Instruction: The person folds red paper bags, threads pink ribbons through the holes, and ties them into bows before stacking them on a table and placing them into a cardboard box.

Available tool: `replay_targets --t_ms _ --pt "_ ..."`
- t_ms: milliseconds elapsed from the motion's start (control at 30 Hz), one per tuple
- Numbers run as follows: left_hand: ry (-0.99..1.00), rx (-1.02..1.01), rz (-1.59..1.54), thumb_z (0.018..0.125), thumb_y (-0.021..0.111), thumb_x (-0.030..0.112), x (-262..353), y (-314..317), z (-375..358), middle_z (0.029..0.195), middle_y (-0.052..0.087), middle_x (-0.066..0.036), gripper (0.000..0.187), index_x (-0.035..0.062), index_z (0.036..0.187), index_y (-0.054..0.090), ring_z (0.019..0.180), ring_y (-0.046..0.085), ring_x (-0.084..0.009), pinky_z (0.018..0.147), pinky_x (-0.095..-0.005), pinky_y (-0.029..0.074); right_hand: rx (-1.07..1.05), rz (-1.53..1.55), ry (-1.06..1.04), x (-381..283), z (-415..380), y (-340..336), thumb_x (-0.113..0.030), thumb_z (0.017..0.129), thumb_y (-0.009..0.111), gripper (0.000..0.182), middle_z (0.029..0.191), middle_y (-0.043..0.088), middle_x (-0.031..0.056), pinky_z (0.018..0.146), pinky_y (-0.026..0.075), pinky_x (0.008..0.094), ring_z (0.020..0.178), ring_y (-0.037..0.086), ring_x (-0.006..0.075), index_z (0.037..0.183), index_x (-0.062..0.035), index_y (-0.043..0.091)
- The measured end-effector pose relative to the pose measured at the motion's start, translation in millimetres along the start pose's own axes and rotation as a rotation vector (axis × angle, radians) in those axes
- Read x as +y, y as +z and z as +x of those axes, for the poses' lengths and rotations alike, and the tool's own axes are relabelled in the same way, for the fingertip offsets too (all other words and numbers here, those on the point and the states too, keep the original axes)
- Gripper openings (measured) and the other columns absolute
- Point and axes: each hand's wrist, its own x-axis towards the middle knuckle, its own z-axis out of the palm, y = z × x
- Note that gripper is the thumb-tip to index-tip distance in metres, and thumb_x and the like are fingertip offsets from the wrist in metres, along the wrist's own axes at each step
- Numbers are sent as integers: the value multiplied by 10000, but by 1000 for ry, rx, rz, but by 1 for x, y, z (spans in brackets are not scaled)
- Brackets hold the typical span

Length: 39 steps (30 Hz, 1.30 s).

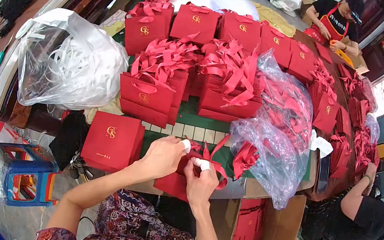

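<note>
Both of my hands are at a red paper bag (173, 184) with red ribbon at the table's front edge. My left hand (163, 157) has its fingers bent at the bag's upper edge, a white covering on one fingertip. Close beside it on the right, my right hand (202, 181) pinches at the ribbon (220, 148), also with white wrapping on its fingers. What lies between the fingertips is too small to make out. A stack of flat red bags with gold lettering (111, 142) lies to the left of my hands.
Red bags with ribbons (149, 97) stand behind my hands. Clear plastic with red ribbons (276, 135) lies right, a white-filled plastic bag (73, 63) left. An open carton (279, 238) stands below. One person (337, 22) works at the back right, another (366, 207) at the right.
</note>
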Motion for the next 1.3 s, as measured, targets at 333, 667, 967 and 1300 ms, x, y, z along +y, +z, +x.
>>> replay_targets --t_ms 333,667,967,1300 --pt "-38 9 -76 860 620 84 13 7 -9 801 595 -191 97 16 929 619 754 597 -406 684 -497 483 -74 -33 128 -12 -1 -15 -73 778 736 150 802 657 153 675 500 434 750 640 337 874 -17 635" --pt "-80 -11 -175 863 630 75 10 6 -10 826 614 -180 100 33 954 641 787 613 -368 696 -458 492 -113 -13 177 -14 -1 -24 -71 792 732 138 781 689 155 640 518 375 697 680 289 884 -2 656" --pt "-254 -100 -363 893 624 72 7 1 -9 769 660 -165 112 3 980 628 645 637 -287 613 -379 486 -241 61 311 -9 4 -39 -130 817 717 142 784 705 146 672 528 351 707 698 248 900 -19 688" --pt "-252 -148 -341 895 621 91 9 3 -7 814 666 -184 112 8 968 640 725 649 -323 658 -404 498 -214 18 297 -15 6 -33 -138 810 725 155 814 710 160 663 524 356 717 698 266 910 -24 692"
